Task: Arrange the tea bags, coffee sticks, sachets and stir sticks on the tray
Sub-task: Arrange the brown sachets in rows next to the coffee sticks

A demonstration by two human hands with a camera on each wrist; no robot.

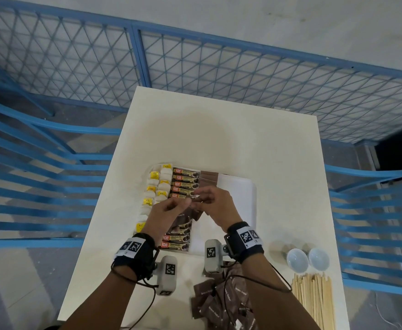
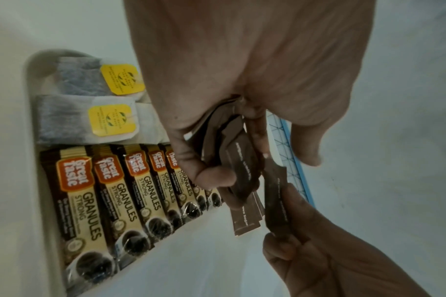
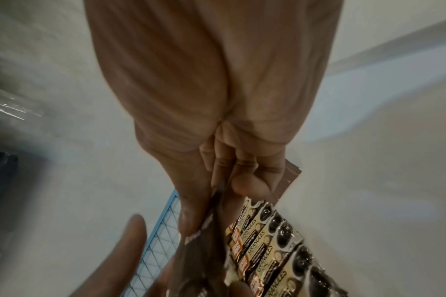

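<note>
Fingers (image 2: 288, 203) of both hands pinch brown sachets (image 2: 242, 170) over the tray (image 1: 238, 186).

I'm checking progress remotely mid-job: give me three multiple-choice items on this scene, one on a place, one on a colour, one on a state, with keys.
1. Where do the stir sticks lie?
A. on the tray
B. on the table, near right
C. in the left hand

2. What colour are the tea bag tags?
A. yellow
B. green
C. red

3. What is the left hand doing?
A. resting flat on the table
B. hanging idle
C. gripping a bunch of brown sachets

Key: 1 B, the head view shows the bundle off the tray, beside two white bowls. 2 A, yellow squares show on each bag. 3 C, its fingers curl round them while the right hand pinches one.
</note>
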